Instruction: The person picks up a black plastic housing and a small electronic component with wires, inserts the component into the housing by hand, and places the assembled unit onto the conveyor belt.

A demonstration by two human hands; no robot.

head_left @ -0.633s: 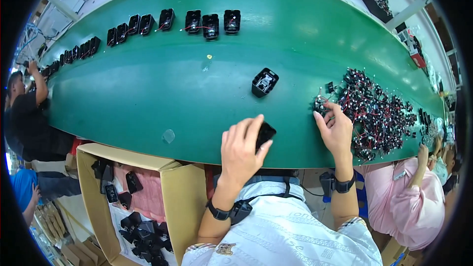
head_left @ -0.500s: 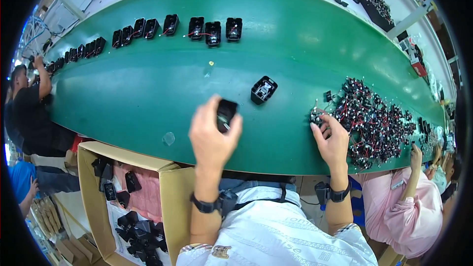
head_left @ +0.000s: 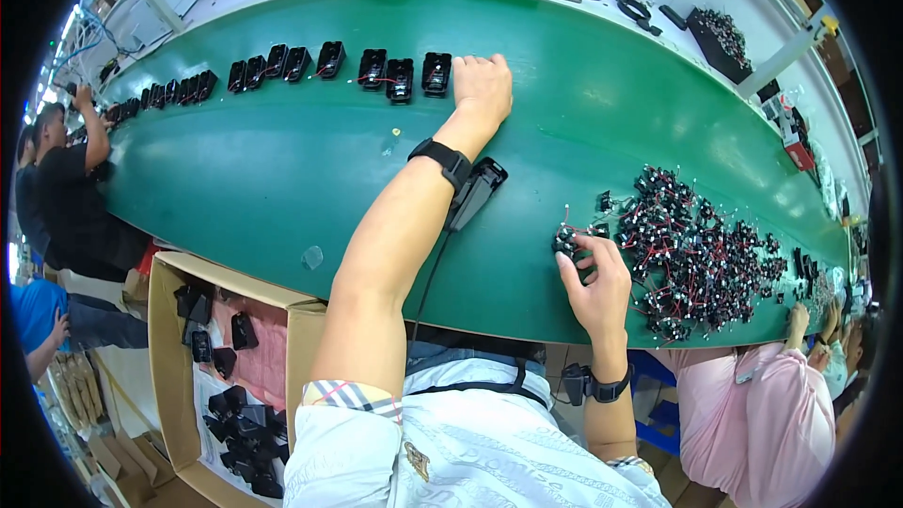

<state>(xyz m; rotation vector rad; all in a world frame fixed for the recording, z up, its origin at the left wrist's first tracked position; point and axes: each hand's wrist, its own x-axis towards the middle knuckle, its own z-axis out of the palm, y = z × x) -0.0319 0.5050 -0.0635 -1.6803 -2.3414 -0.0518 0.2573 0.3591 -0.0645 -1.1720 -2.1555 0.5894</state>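
While the left hand [head_left: 483, 85] rests curled beside a black housing [head_left: 435, 72], right hand [head_left: 594, 284] fingers pinch a wired part [head_left: 567, 241].

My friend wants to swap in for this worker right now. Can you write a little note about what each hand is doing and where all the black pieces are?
Left hand: reached far across the green belt, fist down at the right end of the row of black housings; I cannot tell if it holds one.
Right hand: at the near edge, fingers on a small wired part at the left rim of the pile of small wired parts.
Done: a line of housings sits on the far side of the belt.
Left: plenty of wired parts in the pile, and more housings in the cardboard box at the lower left.
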